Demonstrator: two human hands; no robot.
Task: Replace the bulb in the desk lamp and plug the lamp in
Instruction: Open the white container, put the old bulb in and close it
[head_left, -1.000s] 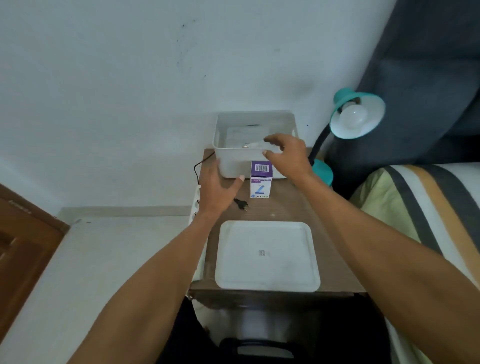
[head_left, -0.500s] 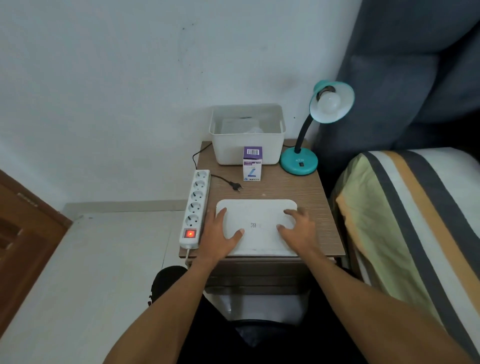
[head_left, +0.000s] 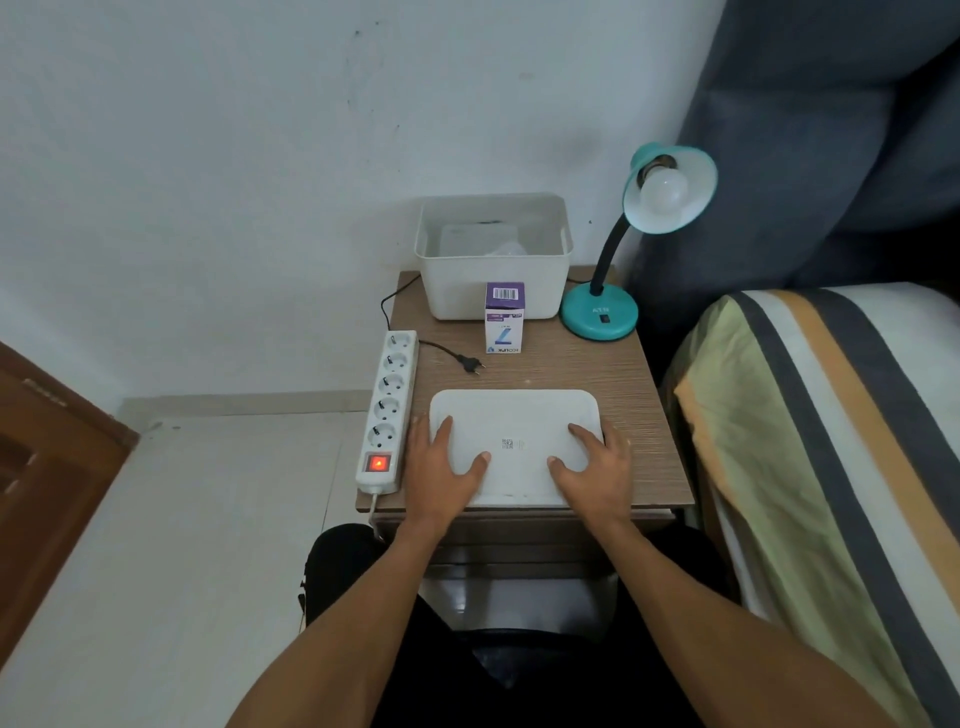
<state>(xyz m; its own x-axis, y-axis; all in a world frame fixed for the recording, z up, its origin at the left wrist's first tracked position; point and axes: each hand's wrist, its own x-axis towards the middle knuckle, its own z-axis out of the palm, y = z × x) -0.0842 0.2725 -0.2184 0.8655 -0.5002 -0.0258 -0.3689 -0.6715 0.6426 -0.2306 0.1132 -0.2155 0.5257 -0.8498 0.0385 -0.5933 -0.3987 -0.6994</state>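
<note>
The desk lamp (head_left: 602, 312), a bulb (head_left: 667, 189) seated in its shade, is set at the bench's (head_left: 639, 410) far right corner, beyond the right hand (head_left: 592, 467). Its plug (head_left: 471, 365) lies loose ahead of the left hand (head_left: 441, 462), beside the power strip (head_left: 387, 410) along the left edge. Both hands are spread flat on the white lid (head_left: 514, 415). The bin's (head_left: 493, 291) contents are hard to make out.

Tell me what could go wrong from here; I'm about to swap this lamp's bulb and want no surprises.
1. The power strip hangs partly over the table's left edge with its switch glowing red; plugging the loose plug in early would make the socket live.
2. The bulb sits high on the lamp, whose bent neck may tip under twisting.
3. The bulb box stands upright and could be knocked over.
</note>
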